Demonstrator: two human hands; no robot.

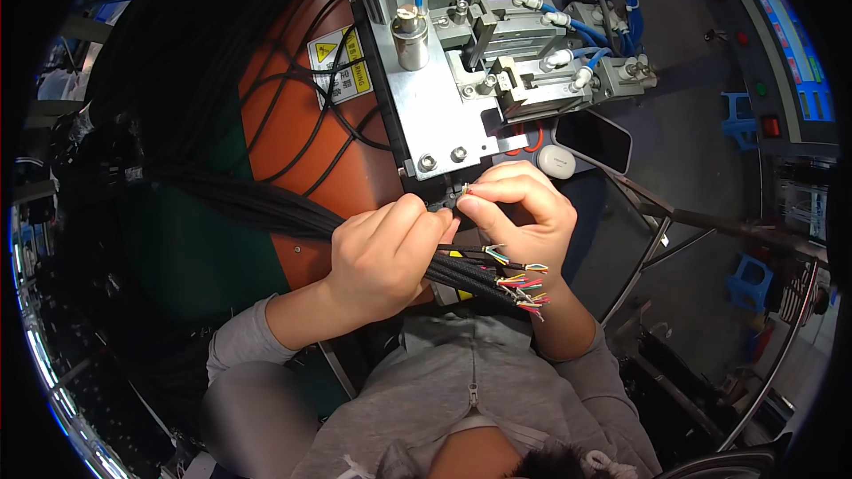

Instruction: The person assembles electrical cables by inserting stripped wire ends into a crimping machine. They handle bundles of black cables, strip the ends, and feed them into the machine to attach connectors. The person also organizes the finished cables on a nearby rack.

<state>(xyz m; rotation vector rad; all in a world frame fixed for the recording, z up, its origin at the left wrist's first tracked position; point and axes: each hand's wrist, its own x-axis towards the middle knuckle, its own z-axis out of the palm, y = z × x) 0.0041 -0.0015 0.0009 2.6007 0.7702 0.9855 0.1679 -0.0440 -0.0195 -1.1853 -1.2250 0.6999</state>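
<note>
My left hand [386,253] is closed, its fingertips pinched on a black cable close to the machine's front edge. My right hand [531,213] faces it, thumb and forefinger pressed together on thin wire ends [467,190], where a bit of red shows. Beneath my left hand runs a bundle of black cables [266,204]. To the right, below my right hand, the bundle comes out with bared, multicoloured wire ends [525,288]. Just beyond my fingers stands a metal machine [435,106] with a flat plate and bolts. My fingers hide most of the pinched cable.
Blue air hoses [590,33] feed the machine's cylinders. A phone [593,140] and a small white round case [556,161] lie right of it. Loose black cables cross the orange-brown surface [284,137] at left. Blue stools [750,282] and a lit screen [794,53] stand farther right.
</note>
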